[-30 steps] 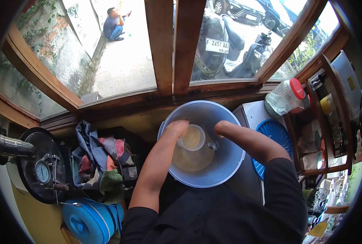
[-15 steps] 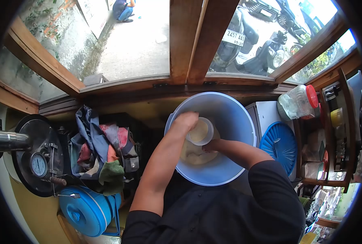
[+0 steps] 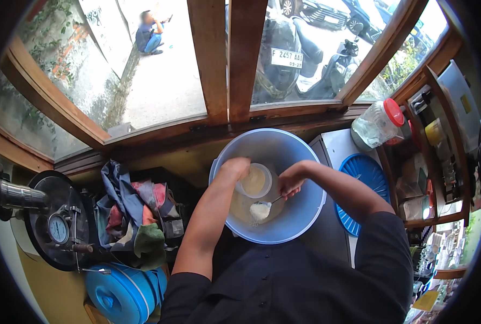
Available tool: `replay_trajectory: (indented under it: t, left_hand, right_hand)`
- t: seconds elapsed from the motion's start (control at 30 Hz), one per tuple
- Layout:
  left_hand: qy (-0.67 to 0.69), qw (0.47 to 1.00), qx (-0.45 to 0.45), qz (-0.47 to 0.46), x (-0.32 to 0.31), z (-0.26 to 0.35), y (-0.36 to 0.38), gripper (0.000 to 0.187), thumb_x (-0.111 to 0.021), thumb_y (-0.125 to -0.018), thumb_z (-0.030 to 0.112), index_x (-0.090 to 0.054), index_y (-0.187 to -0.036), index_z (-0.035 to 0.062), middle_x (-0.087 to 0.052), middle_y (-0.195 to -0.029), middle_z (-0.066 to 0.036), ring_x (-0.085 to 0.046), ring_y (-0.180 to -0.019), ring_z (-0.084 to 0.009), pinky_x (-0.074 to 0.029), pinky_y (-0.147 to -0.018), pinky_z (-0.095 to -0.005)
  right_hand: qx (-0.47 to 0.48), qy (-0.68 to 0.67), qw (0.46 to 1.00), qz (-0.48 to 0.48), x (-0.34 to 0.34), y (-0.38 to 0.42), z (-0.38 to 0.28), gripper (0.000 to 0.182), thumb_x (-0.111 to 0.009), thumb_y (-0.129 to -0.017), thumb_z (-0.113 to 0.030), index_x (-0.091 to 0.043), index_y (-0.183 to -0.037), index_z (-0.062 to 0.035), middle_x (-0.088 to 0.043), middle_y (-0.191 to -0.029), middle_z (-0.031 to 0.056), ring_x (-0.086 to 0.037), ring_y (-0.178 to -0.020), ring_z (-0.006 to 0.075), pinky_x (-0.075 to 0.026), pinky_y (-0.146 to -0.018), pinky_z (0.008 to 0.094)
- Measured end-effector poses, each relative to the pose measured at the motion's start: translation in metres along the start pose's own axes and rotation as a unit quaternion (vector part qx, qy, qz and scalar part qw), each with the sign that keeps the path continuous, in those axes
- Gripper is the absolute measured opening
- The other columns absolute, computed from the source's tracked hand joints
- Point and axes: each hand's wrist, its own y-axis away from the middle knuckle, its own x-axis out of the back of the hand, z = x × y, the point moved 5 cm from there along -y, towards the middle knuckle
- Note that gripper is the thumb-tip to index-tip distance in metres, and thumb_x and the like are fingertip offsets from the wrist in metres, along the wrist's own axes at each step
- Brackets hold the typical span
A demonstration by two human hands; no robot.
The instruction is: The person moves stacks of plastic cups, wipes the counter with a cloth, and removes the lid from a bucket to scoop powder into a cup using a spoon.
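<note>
A large pale blue bucket (image 3: 311, 216) stands in front of me with beige powder (image 3: 240, 209) at its bottom. My left hand (image 3: 237, 168) grips the rim of a small clear plastic cup (image 3: 255, 181), which holds some of the same powder. In my right hand (image 3: 293, 179) is the handle of a spoon (image 3: 276, 200), its bowl heaped with pale powder (image 3: 260, 210). The spoon is below and to the right of the cup, inside the bucket. Part of the left fingers is hidden behind the cup's edge.
A blue ribbed lid (image 3: 362, 186) and a red-capped jar (image 3: 374, 125) are on the right. Folded cloths (image 3: 124, 200), a black round lid with a gauge (image 3: 58, 228) and a blue drum (image 3: 116, 296) stand left. Beyond the windows, a person (image 3: 148, 36) crouches near parked motorbikes (image 3: 284, 59).
My right hand has drawn back from beneath the cup to the right, and the spoon with its powder now shows. The cup stays in my left hand. The whole view has shifted slightly.
</note>
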Motion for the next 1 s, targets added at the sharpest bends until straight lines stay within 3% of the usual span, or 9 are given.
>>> replay_trajectory:
  t: [0.17, 0.27, 0.4, 0.57, 0.67, 0.77, 0.83, 0.93, 1.0]
  left_hand:
    - [0.028, 0.999, 0.024, -0.015, 0.043, 0.026, 0.052, 0.045, -0.061, -0.084, 0.007, -0.058, -0.129, 0.0034, -0.068, -0.117, -0.017, -0.065, -0.11, -0.0328, -0.053, -0.091, -0.0432]
    - [0.034, 0.998, 0.03, -0.036, 0.042, 0.028, 0.052, 0.046, -0.06, -0.085, 0.006, -0.057, -0.13, 0.0041, -0.067, -0.119, -0.016, -0.064, -0.111, -0.0324, -0.053, -0.092, -0.0432]
    - [0.044, 0.998, 0.035, -0.028, 0.042, 0.023, 0.053, 0.041, -0.055, -0.088, 0.008, -0.058, -0.129, 0.0056, -0.066, -0.122, -0.016, -0.063, -0.112, -0.0323, -0.053, -0.093, -0.0435]
    - [0.041, 0.999, 0.026, 0.007, 0.041, 0.018, 0.049, 0.033, -0.052, -0.091, 0.009, -0.062, -0.122, 0.0065, -0.066, -0.122, -0.015, -0.063, -0.112, -0.0326, -0.052, -0.094, -0.0446]
    - [0.053, 0.998, 0.026, 0.012, 0.04, 0.017, 0.043, 0.03, -0.053, -0.089, 0.008, -0.065, -0.116, 0.0058, -0.066, -0.12, -0.016, -0.064, -0.111, -0.0342, -0.053, -0.093, -0.0462]
    - [0.072, 0.997, 0.031, 0.015, 0.042, 0.018, 0.046, 0.028, -0.054, -0.088, 0.005, -0.066, -0.113, 0.0048, -0.066, -0.119, -0.018, -0.065, -0.109, -0.0362, -0.054, -0.091, -0.0473]
    - [0.084, 0.996, 0.027, 0.025, 0.041, 0.017, 0.047, 0.027, -0.054, -0.088, 0.004, -0.066, -0.112, 0.0043, -0.066, -0.118, -0.02, -0.065, -0.108, -0.0371, -0.054, -0.089, -0.0478]
    - [0.075, 0.996, -0.01, 0.054, 0.034, 0.013, 0.041, 0.031, -0.048, -0.089, 0.004, -0.061, -0.117, -0.0001, -0.07, -0.094, -0.021, -0.071, -0.069, -0.0319, -0.057, -0.065, -0.0458]
    - [0.078, 0.995, -0.013, 0.068, 0.03, 0.01, 0.038, 0.031, -0.048, -0.089, 0.004, -0.06, -0.118, -0.0001, -0.071, -0.095, -0.02, -0.071, -0.071, -0.0327, -0.057, -0.067, -0.046]
  right_hand:
    - [-0.115, 0.055, 0.989, 0.074, 0.055, 0.058, -0.038, 0.02, -0.057, -0.089, -0.015, -0.074, -0.097, -0.0098, -0.057, -0.073, -0.0039, -0.051, -0.061, 0.0103, -0.045, -0.058, 0.0274]
    - [-0.145, 0.067, 0.985, 0.07, 0.071, 0.056, -0.057, 0.024, -0.059, -0.084, -0.015, -0.075, -0.102, -0.0133, -0.058, -0.07, -0.0037, -0.05, -0.058, 0.0118, -0.045, -0.058, 0.0285]
    - [-0.198, 0.207, 0.958, 0.028, 0.068, 0.061, -0.066, 0.017, -0.062, -0.083, -0.014, -0.077, -0.09, -0.0138, -0.065, -0.076, -0.0024, -0.054, -0.058, 0.0139, -0.046, -0.06, 0.0314]
    - [-0.308, 0.339, 0.889, -0.007, 0.056, 0.001, 0.008, 0.02, -0.067, -0.084, -0.005, -0.077, -0.099, -0.0125, -0.073, -0.096, 0.0066, -0.069, -0.088, 0.0177, -0.053, -0.078, 0.036]
    - [-0.211, 0.346, 0.873, 0.272, 0.053, -0.044, 0.033, 0.017, -0.065, -0.087, -0.018, -0.075, -0.098, -0.01, -0.074, -0.103, 0.0103, -0.071, -0.097, 0.0263, -0.054, -0.081, 0.0415]
    - [-0.193, 0.399, 0.825, 0.35, 0.058, -0.091, 0.053, 0.022, -0.062, -0.088, -0.025, -0.075, -0.101, -0.0134, -0.073, -0.106, 0.0108, -0.071, -0.098, 0.0297, -0.055, -0.081, 0.0436]
    - [-0.227, 0.406, 0.825, 0.321, 0.051, -0.097, 0.047, 0.024, -0.063, -0.088, -0.024, -0.073, -0.107, -0.0136, -0.073, -0.108, 0.0089, -0.07, -0.1, 0.0275, -0.055, -0.081, 0.0436]
    - [-0.182, 0.395, 0.848, 0.301, 0.036, -0.11, 0.05, 0.025, -0.065, -0.086, -0.023, -0.073, -0.108, -0.013, -0.072, -0.108, 0.0092, -0.07, -0.101, 0.0259, -0.056, -0.081, 0.0435]
    - [-0.132, 0.393, 0.868, 0.272, 0.019, -0.122, 0.07, 0.025, -0.067, -0.085, -0.02, -0.073, -0.108, -0.0121, -0.072, -0.109, 0.0104, -0.069, -0.102, 0.0256, -0.056, -0.081, 0.043]
